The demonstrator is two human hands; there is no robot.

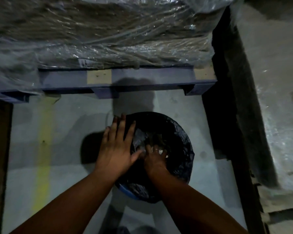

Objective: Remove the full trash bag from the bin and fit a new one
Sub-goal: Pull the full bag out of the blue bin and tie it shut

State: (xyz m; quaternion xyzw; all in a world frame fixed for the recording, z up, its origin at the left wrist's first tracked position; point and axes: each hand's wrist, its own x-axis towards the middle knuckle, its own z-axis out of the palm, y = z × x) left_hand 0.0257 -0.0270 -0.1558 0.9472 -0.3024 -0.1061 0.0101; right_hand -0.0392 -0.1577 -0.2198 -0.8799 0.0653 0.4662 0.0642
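Observation:
A round blue bin [125,191] stands on the grey floor below me, lined with a black trash bag [178,149] whose edge is folded over the rim. My left hand [116,147] lies flat with fingers spread across the bin's left rim, pressing on the bag. My right hand [155,157] reaches down into the bin's mouth, fingers among crumpled shiny plastic [140,137] inside; whether it grips anything I cannot tell. A ring shows on one right finger.
A blue wooden pallet [125,80] loaded with plastic-wrapped goods [100,31] stands just beyond the bin. A dark gap and another wrapped stack [277,98] are on the right. A yellow floor line [44,149] runs on the left. The scene is dim.

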